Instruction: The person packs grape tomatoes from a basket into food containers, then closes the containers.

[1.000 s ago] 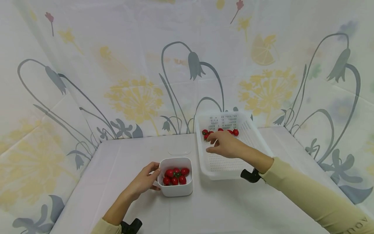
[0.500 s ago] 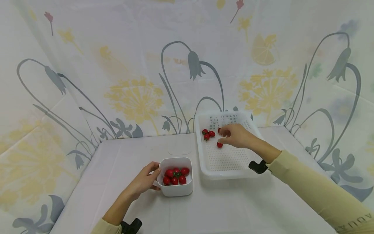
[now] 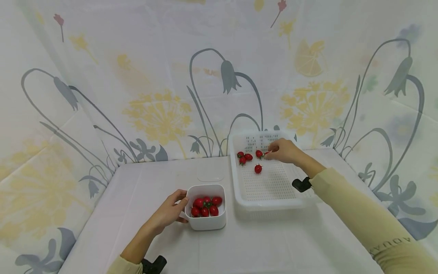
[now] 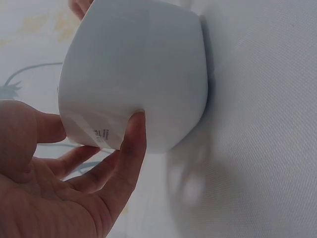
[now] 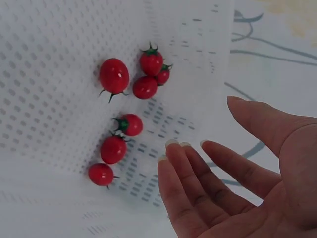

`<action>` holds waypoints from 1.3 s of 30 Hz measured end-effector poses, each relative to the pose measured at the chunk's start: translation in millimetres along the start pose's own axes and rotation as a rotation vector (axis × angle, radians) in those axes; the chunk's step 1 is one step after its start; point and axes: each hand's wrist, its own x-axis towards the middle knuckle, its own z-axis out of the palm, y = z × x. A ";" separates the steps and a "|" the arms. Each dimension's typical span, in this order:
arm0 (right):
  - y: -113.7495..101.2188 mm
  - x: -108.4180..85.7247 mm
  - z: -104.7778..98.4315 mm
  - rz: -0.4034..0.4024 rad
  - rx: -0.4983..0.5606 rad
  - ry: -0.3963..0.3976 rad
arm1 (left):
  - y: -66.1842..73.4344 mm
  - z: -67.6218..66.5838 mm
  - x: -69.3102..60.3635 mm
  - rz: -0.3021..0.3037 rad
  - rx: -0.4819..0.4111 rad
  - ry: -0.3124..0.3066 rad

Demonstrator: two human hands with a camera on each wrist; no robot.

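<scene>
A small white box (image 3: 207, 224) with several red cherry tomatoes (image 3: 204, 211) stands on the table. The left hand (image 3: 168, 211) is at its left side, thumb at the rim and fingertips touching the wall; the left wrist view shows the hand (image 4: 84, 173) around a corner of the box (image 4: 133, 64). The right hand (image 3: 285, 151) hovers over the back of a white perforated basket (image 3: 273, 204), fingers extended. In the right wrist view the hand (image 5: 233, 178) holds nothing, thumb apart from the fingers, beside several loose tomatoes (image 5: 113, 149) in the basket (image 5: 44, 99).
A flat, clear oval outline (image 3: 210, 175) lies on the white table behind the box. A floral-patterned cloth (image 3: 164, 76) stands behind and along both sides. The basket is to the right of the box, its back close to the cloth.
The right hand has moved right across the basket, uncovering tomatoes, one of them standing apart nearer the middle. The left hand and the box have stayed in place.
</scene>
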 end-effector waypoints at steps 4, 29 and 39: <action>6.9 7.4 0.6 0.044 0.021 -0.015 | 0.4 0.0 -0.2 -0.001 0.001 0.003; 39.2 47.5 42.8 0.303 0.227 -0.101 | -1.0 -0.2 -0.6 -0.001 -0.002 -0.003; 31.8 52.4 56.5 0.367 0.318 -0.144 | -0.7 -1.0 -0.4 0.004 -0.004 -0.004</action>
